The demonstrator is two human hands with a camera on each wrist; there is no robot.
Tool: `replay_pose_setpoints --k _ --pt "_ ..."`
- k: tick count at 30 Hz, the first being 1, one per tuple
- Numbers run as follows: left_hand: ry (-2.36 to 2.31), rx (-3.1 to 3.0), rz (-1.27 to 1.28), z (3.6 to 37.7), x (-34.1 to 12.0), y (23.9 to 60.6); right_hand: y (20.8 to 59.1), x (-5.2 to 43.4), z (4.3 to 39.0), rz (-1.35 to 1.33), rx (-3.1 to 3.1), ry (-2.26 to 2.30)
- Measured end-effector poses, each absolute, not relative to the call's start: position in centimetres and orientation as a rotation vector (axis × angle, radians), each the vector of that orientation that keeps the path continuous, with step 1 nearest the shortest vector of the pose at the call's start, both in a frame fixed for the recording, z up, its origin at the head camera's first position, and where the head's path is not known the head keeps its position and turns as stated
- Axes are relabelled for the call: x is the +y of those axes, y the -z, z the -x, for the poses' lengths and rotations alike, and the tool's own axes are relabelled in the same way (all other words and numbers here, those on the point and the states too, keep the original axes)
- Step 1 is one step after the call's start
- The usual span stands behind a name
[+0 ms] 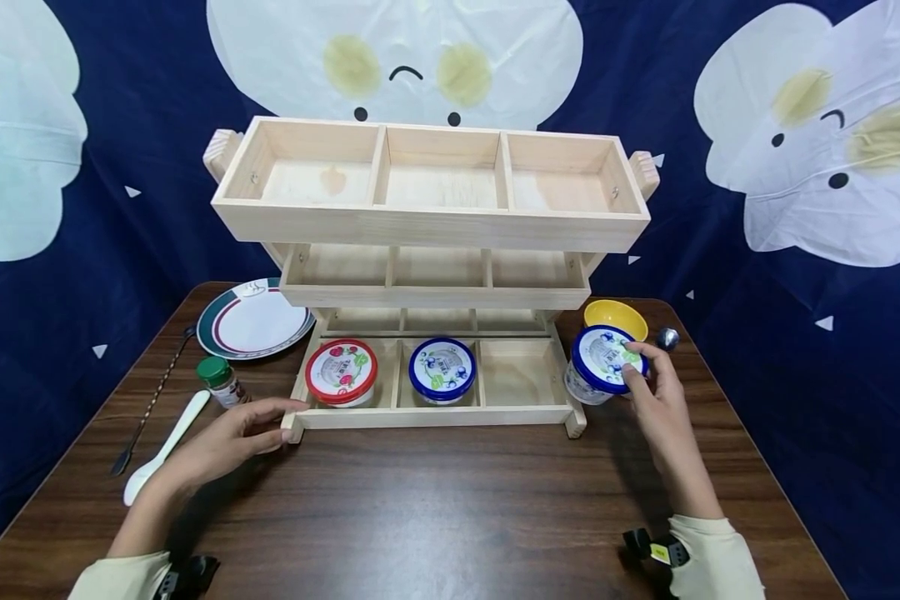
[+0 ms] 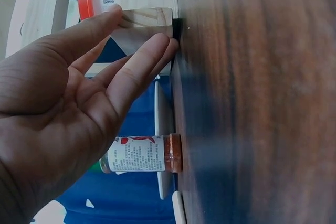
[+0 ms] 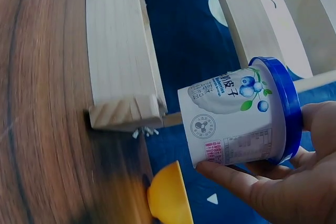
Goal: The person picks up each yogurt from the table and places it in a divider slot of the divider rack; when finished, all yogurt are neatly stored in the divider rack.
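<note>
My right hand [image 1: 658, 392] holds a white blueberry yogurt tub [image 3: 239, 121] with a blue lid, just right of the wooden rack [image 1: 435, 417]. In the right wrist view, the tub is tilted, fingers along its side and lid. My left hand [image 1: 228, 442] rests its straight fingertips against the rack's front left corner, seen close up as a wood end [image 2: 149, 18] in the left wrist view. In the bottom tier, a red-lidded yogurt tub [image 1: 341, 372] sits in the left compartment and another blue-lidded tub [image 1: 442, 370] in the middle one.
Left of the rack lie a plate [image 1: 251, 321], a green-capped spice jar [image 1: 222, 380], a white spoon [image 1: 168, 446] and a long twisted-handle bar spoon [image 1: 153, 400]. To its right are a yellow bowl [image 1: 617, 315] and a small metal utensil [image 1: 667, 338]. Upper tiers overhang the bottom one.
</note>
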State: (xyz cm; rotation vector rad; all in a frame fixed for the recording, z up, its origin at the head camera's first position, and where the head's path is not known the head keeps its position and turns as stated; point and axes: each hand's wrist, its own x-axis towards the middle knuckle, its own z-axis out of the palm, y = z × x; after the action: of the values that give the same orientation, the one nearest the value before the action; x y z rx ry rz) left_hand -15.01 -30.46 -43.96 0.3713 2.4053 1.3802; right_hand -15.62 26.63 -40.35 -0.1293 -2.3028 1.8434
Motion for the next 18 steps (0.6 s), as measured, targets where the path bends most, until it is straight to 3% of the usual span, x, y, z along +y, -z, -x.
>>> replay_pose_setpoints --k 18 --pt "-1.370 2.401 -0.342 15.0 -30.6 44.2 40.5 22.5 17.4 -0.006 -2.382 -1.865"
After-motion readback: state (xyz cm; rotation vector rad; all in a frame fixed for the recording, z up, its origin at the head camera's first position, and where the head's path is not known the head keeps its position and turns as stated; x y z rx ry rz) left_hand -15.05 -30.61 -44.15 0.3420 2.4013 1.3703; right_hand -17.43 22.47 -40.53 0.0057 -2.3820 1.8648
